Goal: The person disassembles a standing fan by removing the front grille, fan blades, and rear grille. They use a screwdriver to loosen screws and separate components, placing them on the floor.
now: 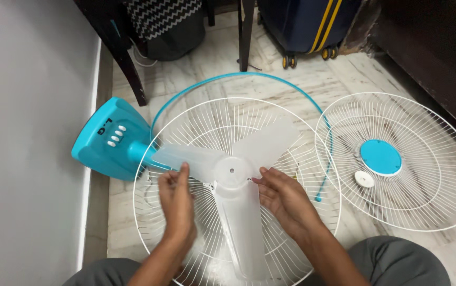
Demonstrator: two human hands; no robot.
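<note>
A translucent white three-blade fan propeller point(233, 172) rests over the white rear wire guard point(185, 127) of a turquoise table fan lying on the floor. My left hand point(177, 204) pinches the left blade close to the hub. On the hub's right edge, my right hand point(286, 198) holds the blade piece with its fingertips. The fan's turquoise base point(109, 139) with white buttons lies to the left, by the wall.
The front wire guard point(413, 132) with a turquoise centre disc lies at right, a small white cap point(364, 179) on it. A turquoise rim ring point(238, 77) curves behind the fan. Dark chair legs point(132, 74), a patterned bag and a dark wheeled suitcase point(307, 26) stand beyond. My knees are below.
</note>
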